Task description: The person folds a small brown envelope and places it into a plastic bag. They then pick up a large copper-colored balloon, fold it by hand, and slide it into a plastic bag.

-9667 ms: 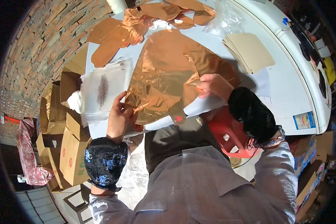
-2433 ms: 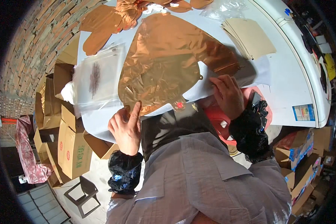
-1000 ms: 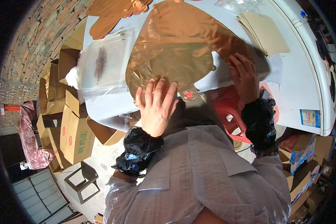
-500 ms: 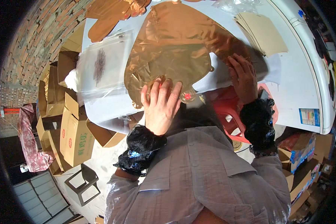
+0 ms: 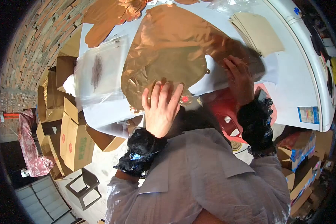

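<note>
A large flat copper-gold foil balloon (image 5: 171,48) lies spread over the table in front of me. My left hand (image 5: 161,112) rests on its near edge with fingers spread and pointing away from me. Beside those fingers a small clear tab with a red mark (image 5: 185,99) sticks out from the balloon's edge. Over on the right, my right hand (image 5: 241,80) lies on the balloon's shaded right arm, fingers stretched out and slightly bent. Both wrists wear black frilly cuffs.
Clear plastic sleeves (image 5: 100,71) lie left of the balloon, and more copper foil (image 5: 108,18) lies beyond. Beige card sheets (image 5: 257,33) sit at the far right. A red plastic stool (image 5: 224,112) stands below the table edge. Cardboard boxes (image 5: 76,140) and a dark stool (image 5: 84,188) stand left.
The view has shifted slightly. My right hand has moved a little to the left on the foil, while my left hand stays in nearly the same place on the balloon.
</note>
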Tool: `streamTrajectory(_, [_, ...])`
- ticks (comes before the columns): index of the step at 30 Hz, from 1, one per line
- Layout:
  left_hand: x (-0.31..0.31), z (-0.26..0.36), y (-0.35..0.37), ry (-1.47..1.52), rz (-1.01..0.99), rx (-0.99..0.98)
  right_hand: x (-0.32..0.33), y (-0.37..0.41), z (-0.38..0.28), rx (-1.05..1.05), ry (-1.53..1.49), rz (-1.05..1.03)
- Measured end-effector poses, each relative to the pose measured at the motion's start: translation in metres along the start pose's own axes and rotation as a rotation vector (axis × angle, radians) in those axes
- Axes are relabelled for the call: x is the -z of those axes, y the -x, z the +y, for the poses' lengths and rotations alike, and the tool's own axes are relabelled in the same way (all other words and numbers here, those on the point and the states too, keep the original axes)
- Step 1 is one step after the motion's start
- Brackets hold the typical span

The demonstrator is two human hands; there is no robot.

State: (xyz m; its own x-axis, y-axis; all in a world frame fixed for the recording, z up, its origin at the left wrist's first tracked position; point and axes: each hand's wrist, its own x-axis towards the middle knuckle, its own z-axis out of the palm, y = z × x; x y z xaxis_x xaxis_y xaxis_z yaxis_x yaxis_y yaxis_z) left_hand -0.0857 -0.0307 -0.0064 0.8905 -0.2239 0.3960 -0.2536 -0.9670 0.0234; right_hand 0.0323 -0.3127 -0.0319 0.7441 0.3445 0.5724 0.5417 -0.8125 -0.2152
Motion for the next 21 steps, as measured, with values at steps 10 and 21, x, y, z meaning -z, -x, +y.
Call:
streamTrajectory(10, [-0.001, 0.003, -0.005, 0.001, 0.025, -0.027, 0.000, 0.001, -0.008, -0.045, -0.008, 0.001])
streamTrajectory(21, [-0.003, 0.006, -0.007, -0.008, 0.037, -0.030, 0.004, -0.003, -0.011, -0.043, -0.008, 0.004])
